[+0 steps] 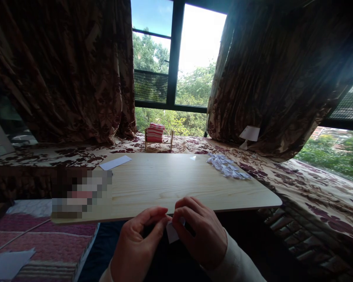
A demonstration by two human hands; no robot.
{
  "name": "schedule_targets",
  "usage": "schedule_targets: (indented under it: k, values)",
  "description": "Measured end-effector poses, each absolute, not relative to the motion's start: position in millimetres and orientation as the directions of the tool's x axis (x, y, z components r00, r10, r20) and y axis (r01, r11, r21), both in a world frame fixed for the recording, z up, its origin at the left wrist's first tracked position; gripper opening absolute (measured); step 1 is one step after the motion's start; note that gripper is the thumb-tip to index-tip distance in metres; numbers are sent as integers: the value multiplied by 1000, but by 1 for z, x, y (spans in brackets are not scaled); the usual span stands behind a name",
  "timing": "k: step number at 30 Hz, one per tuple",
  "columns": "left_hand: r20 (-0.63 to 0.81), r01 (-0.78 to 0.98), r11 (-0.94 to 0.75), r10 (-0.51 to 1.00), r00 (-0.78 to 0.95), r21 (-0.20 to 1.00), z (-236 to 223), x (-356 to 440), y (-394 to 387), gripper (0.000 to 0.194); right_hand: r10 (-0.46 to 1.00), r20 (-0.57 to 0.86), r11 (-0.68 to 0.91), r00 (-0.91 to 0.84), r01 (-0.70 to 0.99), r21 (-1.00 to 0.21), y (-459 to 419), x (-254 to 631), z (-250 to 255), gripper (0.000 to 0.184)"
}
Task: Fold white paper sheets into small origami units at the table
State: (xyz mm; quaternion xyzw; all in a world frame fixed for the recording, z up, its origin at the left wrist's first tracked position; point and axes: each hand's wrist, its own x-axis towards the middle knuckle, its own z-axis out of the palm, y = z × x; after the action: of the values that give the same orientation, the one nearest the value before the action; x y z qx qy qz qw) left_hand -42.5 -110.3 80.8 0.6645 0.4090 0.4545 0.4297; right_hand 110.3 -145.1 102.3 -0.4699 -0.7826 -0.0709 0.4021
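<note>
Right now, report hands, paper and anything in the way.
Both hands, left and right, on small white paper at table's near edge. Folded pieces at far right. Nothing visible between hands and paper.

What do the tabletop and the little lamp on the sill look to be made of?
Tabletop: probably wood or wood-look laminate, smooth with a slight sheen, given its pale grain. Lamp: matte white shade, perhaps fabric or plastic; its material isn't clear.

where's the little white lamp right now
In the head view, the white lamp stands on the right, on the flower-patterned cloth beyond the table, just in front of the dark curtain.
</note>
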Motion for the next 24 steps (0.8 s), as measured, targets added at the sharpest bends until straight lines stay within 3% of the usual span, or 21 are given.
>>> schedule_targets:
  k: [16, 18, 22, 24]
  values:
    - [327, 208, -386, 906, 270, 899, 75, -43, -115, 21, 686, 698, 569, -206, 750, -338, -146, 110, 103, 13]
    - [330, 189, -380, 911, 249, 905, 75, -42, -115, 19, 706, 690, 557, -160, 727, -401, -145, 111, 99, 8]
    - [311, 131, -331, 938, 154, 934, 80, -38, -120, 19, 775, 632, 501, -17, 627, -597, -143, 116, 91, 19]
    - [306, 102, -318, 945, 119, 943, 84, -36, -124, 19, 828, 561, 468, 10, 539, -701, -143, 119, 88, 12]
